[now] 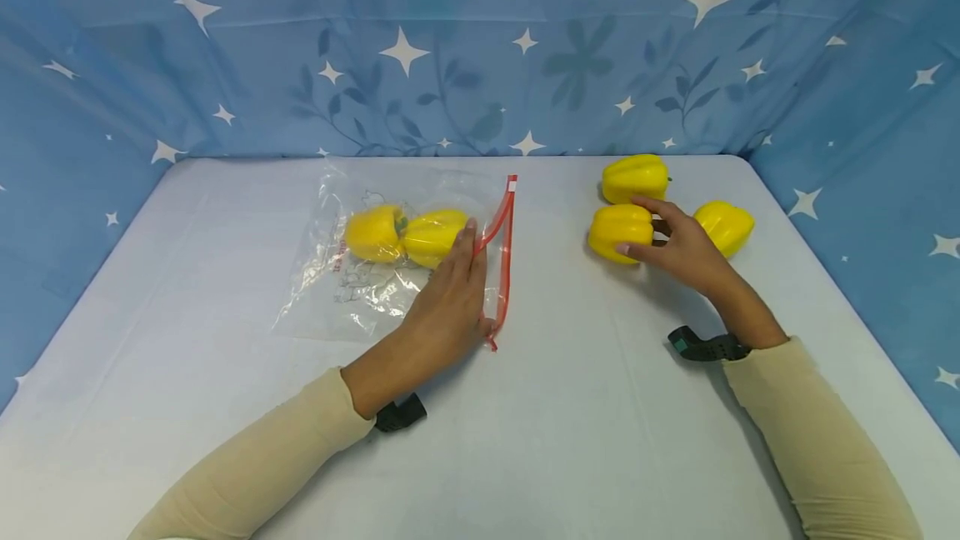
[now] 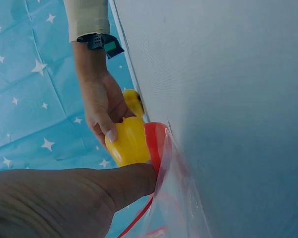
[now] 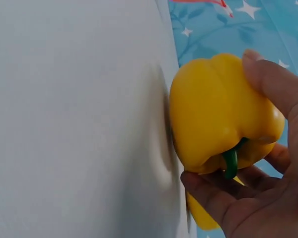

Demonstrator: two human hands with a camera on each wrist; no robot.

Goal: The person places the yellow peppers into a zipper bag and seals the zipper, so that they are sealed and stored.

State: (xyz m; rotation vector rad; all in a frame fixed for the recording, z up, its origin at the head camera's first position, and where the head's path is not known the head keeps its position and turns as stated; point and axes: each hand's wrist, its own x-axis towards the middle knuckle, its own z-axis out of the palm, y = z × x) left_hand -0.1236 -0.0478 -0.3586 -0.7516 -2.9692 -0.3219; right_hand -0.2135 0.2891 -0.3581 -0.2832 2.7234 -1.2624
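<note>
A clear zip bag with a red zip edge lies flat, its mouth facing right. Inside it are two yellow bell peppers, a left pepper and a right pepper partly behind fingers. My left hand holds the bag at its mouth, fingers stretched over the plastic and the thumb against the red edge. With thumb and fingertips, my right hand grips another yellow bell pepper; its green stem faces the palm. Whether this pepper touches the table cannot be told.
Behind the gripped pepper sits one more yellow pepper, and another pepper lies to the right, partly hidden by the right hand. A white table carries everything. Blue star-patterned curtains enclose its back and sides.
</note>
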